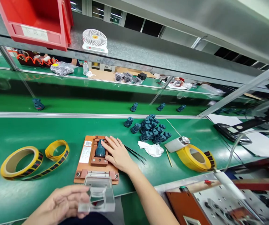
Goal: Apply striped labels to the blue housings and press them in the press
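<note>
A brown fixture board (83, 170) with a label and a QR code lies on the green bench in front of me. In its recess sits a dark blue cylindrical part (100, 149). My right hand (118, 154) rests over the recess's right side, fingers spread, with fingertips at the part. A clear plastic lid (108, 197), hinged to the front of the fixture, is swung back toward me. My left hand (66, 201) grips its left edge between thumb and fingers. Black tweezers (135, 154) lie just right of my right hand.
Several dark blue parts (152, 128) cluster behind right. Yellow tape rolls (19, 162) lie left, another yellow roll (193, 157) right, near a white bottle (175, 144) and crumpled tissue (150, 149). Overhead, a shelf (148, 53) holds a red bin (38, 34) and small fan (95, 40).
</note>
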`<action>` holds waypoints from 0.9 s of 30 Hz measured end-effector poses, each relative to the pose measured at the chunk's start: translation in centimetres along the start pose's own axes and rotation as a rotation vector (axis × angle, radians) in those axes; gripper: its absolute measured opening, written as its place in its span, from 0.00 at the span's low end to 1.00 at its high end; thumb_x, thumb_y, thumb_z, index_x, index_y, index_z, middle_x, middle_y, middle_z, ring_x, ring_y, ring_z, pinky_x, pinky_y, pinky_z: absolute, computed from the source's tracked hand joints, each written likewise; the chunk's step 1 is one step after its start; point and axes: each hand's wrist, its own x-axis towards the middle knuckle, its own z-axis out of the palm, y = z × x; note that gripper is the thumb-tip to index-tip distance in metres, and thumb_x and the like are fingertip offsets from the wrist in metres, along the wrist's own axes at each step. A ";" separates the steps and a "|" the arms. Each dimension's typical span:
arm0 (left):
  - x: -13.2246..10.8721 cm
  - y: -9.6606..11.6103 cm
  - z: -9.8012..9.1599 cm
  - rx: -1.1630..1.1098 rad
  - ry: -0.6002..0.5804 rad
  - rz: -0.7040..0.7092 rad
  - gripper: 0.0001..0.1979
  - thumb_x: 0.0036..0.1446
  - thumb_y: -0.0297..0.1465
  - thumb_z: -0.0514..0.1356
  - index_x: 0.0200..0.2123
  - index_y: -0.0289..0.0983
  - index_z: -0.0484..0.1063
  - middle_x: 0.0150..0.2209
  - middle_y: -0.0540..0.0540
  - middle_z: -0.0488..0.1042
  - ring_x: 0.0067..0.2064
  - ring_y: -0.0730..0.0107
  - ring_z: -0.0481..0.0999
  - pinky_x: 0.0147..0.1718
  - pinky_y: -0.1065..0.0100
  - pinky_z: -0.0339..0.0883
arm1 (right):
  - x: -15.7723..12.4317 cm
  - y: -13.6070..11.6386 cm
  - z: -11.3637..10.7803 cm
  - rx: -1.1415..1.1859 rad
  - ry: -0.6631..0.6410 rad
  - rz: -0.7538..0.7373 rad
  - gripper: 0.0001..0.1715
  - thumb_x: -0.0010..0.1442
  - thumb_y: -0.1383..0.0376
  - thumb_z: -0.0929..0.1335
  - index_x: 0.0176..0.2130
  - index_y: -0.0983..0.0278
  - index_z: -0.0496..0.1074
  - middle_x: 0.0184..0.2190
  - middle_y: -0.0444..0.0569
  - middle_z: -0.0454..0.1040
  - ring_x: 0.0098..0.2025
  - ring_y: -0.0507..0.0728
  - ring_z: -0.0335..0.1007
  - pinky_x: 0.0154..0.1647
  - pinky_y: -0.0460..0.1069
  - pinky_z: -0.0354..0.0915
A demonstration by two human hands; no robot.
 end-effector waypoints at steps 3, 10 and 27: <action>1.3 2.4 1.1 -0.132 0.000 0.051 0.28 0.61 0.45 0.62 0.62 0.41 0.70 0.54 0.35 0.76 0.55 0.45 0.76 0.54 0.50 0.70 | -1.9 1.3 0.5 0.033 0.177 0.078 0.29 0.73 0.56 0.62 0.69 0.53 0.56 0.69 0.50 0.56 0.69 0.65 0.51 0.68 0.66 0.52; 8.5 6.8 3.2 -0.213 0.174 0.055 0.14 0.61 0.30 0.65 0.48 0.28 0.75 0.49 0.28 0.78 0.48 0.54 0.81 0.53 0.59 0.73 | -8.8 5.8 2.6 -0.262 0.498 0.562 0.26 0.71 0.53 0.57 0.48 0.66 0.76 0.47 0.60 0.74 0.47 0.69 0.67 0.43 0.61 0.66; -6.7 6.2 -15.3 1.963 0.849 0.409 0.20 0.67 0.44 0.53 0.56 0.43 0.72 0.38 0.40 0.82 0.41 0.52 0.79 0.64 0.47 0.47 | -8.9 5.9 4.3 -0.235 0.560 0.578 0.27 0.72 0.49 0.53 0.43 0.62 0.71 0.38 0.56 0.72 0.39 0.67 0.65 0.36 0.57 0.61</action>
